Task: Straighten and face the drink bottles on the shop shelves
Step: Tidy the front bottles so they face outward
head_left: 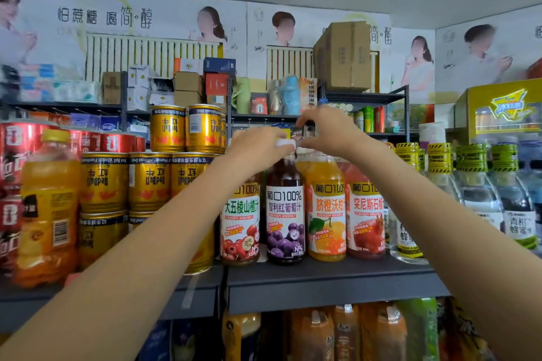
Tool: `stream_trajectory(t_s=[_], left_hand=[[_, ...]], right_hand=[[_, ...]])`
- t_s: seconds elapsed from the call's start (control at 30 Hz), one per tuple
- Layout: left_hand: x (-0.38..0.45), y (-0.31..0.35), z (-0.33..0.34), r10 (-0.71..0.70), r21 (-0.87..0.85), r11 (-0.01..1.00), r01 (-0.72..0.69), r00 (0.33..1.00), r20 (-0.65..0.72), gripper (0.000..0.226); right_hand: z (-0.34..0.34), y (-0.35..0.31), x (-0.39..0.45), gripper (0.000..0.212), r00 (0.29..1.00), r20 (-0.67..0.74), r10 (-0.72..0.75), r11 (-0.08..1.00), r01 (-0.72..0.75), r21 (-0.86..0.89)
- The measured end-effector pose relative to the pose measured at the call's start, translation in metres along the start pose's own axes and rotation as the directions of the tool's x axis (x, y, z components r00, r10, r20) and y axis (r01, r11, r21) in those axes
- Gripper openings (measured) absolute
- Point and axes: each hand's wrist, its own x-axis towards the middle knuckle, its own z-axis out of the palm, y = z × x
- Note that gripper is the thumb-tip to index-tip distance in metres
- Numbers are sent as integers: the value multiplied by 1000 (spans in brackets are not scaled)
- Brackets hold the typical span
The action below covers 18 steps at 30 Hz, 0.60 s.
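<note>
Four juice bottles stand side by side, labels forward, on the dark shelf (331,275): hawthorn (240,223), purple grape (285,214), orange (326,214) and pomegranate (365,214). My left hand (258,149) grips the white cap (285,142) of the grape bottle from the left. My right hand (325,132) hovers over the top of the orange bottle. Its curled finger and thumb close beside that cap, with a small dark thing between them. What it holds is unclear. The caps of the other three bottles are hidden by my hands.
Gold cans (149,182) are stacked to the left, beside an orange drink bottle (48,208) and red cans (17,155). Clear bottles with yellow-black caps (472,182) stand to the right. More juice bottles (346,331) fill the shelf below. Boxes (343,56) sit on the far racks.
</note>
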Motion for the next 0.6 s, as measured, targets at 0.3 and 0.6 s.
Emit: stream_trajectory(t_s=[0.3,0.6], left_hand=[[-9,-32,-14,-112,102,990,99,985,129,36],[-13,-30,-2,-138,-7,990,138,985,-106,29]], right_hand=[[28,-33,-4,71,973,221,-69,986,33,163],[26,-30,0,53,957,263,-125,983,83,165]])
